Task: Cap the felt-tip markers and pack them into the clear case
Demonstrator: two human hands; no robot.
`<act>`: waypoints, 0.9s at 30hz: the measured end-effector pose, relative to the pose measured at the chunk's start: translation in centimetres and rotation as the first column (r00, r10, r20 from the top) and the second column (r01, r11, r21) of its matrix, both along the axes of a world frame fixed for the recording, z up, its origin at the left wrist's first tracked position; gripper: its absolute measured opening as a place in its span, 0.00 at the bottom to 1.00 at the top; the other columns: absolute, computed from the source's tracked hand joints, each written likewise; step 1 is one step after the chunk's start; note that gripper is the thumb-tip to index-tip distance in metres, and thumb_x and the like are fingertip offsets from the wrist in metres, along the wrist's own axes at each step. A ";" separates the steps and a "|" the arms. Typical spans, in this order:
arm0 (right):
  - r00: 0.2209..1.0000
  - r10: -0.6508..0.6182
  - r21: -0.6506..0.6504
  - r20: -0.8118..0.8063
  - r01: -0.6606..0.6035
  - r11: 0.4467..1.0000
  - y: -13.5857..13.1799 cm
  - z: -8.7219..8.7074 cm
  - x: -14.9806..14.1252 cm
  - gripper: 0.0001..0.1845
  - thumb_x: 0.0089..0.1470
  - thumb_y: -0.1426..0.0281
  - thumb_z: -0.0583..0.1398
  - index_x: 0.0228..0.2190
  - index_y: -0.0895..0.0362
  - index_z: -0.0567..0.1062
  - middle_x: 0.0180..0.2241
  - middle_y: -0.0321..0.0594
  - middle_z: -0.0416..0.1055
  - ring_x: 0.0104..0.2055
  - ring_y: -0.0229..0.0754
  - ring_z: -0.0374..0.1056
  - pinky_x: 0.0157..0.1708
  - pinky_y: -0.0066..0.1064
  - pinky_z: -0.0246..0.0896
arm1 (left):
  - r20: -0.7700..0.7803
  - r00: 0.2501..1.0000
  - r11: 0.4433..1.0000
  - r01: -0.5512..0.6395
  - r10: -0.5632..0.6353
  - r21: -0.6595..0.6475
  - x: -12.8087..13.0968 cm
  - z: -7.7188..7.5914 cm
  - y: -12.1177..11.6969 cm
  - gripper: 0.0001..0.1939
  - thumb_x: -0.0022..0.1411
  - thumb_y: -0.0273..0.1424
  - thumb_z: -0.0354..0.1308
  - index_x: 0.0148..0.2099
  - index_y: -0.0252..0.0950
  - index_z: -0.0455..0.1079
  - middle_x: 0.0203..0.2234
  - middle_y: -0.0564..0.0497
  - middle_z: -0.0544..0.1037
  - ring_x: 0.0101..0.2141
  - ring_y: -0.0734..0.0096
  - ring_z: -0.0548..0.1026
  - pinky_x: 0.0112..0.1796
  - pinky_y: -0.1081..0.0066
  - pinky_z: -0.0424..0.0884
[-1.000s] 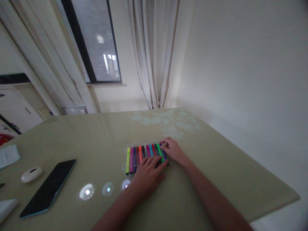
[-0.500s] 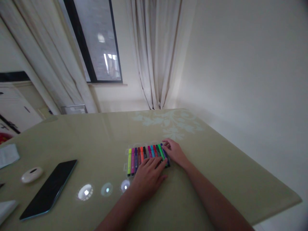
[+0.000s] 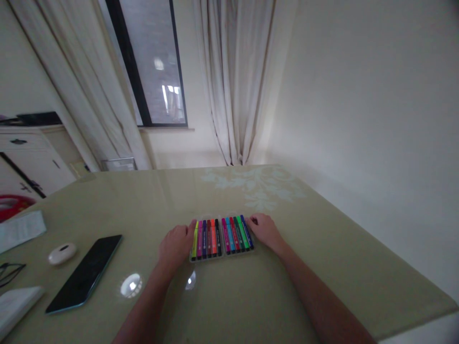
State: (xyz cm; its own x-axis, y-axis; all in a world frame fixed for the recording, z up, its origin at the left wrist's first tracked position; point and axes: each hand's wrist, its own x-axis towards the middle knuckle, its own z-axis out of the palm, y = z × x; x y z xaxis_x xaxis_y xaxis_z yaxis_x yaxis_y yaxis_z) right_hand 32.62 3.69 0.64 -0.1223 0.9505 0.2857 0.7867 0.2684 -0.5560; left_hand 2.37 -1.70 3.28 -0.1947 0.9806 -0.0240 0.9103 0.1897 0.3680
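Observation:
An opened-out clear plastic marker case lies flat on the table, with colourful markers side by side in both halves. My left hand is closed at the case's left edge, its thumb along the yellow marker. At the opposite edge, my right hand has its fingers curled against the side by the dark blue marker. The fingertips of both hands are partly hidden.
Left on the glossy table lie a black tablet or phone, a white oval case, a pale paper, a dark cable and a white object. A wall rises beyond the right edge.
My left hand has lifted off the markers and moved left to the case's left edge. My right hand stays at the right edge. The view has shifted slightly left.

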 end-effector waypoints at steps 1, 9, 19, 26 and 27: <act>1.000 -0.001 -0.009 -0.004 0.001 1.000 -0.1 0.0 -0.1 0.20 0.62 0.61 0.59 0.21 0.54 0.77 0.23 0.42 0.76 0.25 0.42 0.67 0.26 0.31 0.51 | 0.034 0.999 1.000 -0.003 0.003 -0.004 0.1 0.0 0.1 0.38 0.72 0.53 0.31 0.31 0.37 0.75 0.35 0.36 0.82 0.39 0.50 0.81 0.40 0.59 0.71; 0.985 -0.038 -0.012 -0.168 0.036 0.999 -0.7 1.7 -0.9 0.17 0.64 0.61 0.57 0.31 0.56 0.81 0.31 0.45 0.80 0.33 0.46 0.73 0.34 0.33 0.61 | 0.279 0.960 0.989 -0.010 -0.031 0.145 0.6 1.2 -0.2 0.37 0.72 0.54 0.29 0.33 0.38 0.73 0.34 0.40 0.82 0.37 0.51 0.80 0.39 0.59 0.71; 0.758 0.357 0.153 -0.545 -0.329 0.932 -4.7 3.3 -5.4 0.27 0.71 0.52 0.47 0.54 0.50 0.77 0.47 0.45 0.74 0.42 0.43 0.71 0.40 0.34 0.70 | 0.465 0.789 0.876 0.183 -0.402 0.446 6.3 1.0 -3.2 0.26 0.71 0.50 0.47 0.59 0.39 0.68 0.49 0.43 0.80 0.47 0.56 0.79 0.44 0.60 0.75; 0.771 0.446 0.200 -0.454 -0.399 0.895 -5.4 3.4 -5.8 0.24 0.72 0.57 0.48 0.58 0.48 0.75 0.51 0.45 0.72 0.54 0.46 0.69 0.56 0.43 0.66 | 0.427 0.803 0.860 0.194 -0.415 0.472 6.8 -0.3 -2.9 0.27 0.67 0.45 0.58 0.62 0.36 0.65 0.49 0.42 0.80 0.43 0.58 0.81 0.45 0.58 0.78; 0.780 0.452 0.214 -0.432 -0.399 0.892 -5.2 3.3 -5.6 0.23 0.72 0.57 0.49 0.57 0.48 0.75 0.51 0.45 0.72 0.55 0.46 0.68 0.58 0.43 0.64 | 0.426 0.794 0.852 0.206 -0.433 0.481 6.5 -0.4 -2.7 0.25 0.68 0.43 0.57 0.61 0.37 0.66 0.48 0.43 0.81 0.43 0.60 0.81 0.46 0.59 0.78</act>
State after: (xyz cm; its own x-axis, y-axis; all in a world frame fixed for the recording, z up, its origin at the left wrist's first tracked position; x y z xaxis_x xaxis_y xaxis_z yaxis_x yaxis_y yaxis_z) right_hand 27.02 -1.54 3.96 -0.3364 0.7939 0.5065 0.2384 0.5921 -0.7698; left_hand 8.85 -4.42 2.91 0.0615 0.9267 0.3707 0.5519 -0.3410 0.7610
